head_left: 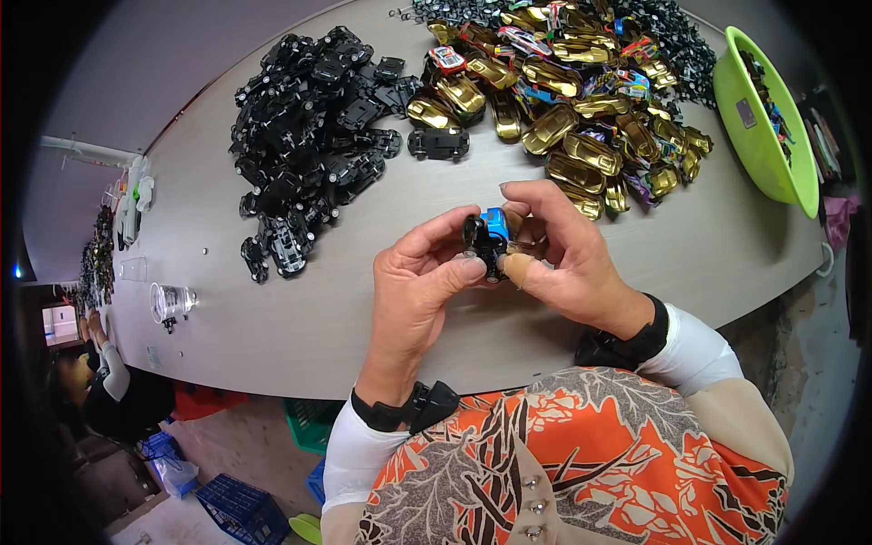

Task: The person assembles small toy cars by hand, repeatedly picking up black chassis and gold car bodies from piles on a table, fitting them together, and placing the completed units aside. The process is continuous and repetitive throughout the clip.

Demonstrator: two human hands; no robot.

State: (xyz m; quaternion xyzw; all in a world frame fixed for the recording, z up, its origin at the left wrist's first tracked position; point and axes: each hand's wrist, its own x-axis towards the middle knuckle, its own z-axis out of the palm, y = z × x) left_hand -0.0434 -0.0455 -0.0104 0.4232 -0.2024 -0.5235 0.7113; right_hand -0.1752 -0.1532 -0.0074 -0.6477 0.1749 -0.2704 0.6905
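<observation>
Between my two hands, above the near middle of the table, is a small toy car (490,238) with black and blue parts. My left hand (420,272) pinches its left side with thumb and fingertips. On the other side my right hand (568,259) grips it, the thumb wrapped in a tan bandage; the fingers cover part of the car. Beyond the hands a single black toy car chassis (439,143) lies on the table. Behind it to the left rises a heap of black chassis (313,118). To the right spreads a pile of gold and coloured toy car bodies (581,136).
A lime-green basin (758,127) holding more parts stands at the far right edge. Small dark wheels (677,45) are heaped at the back. A clear cup (171,300) stands at left on the table (309,336). Another person (113,381) sits farther left; crates (241,509) are on the floor.
</observation>
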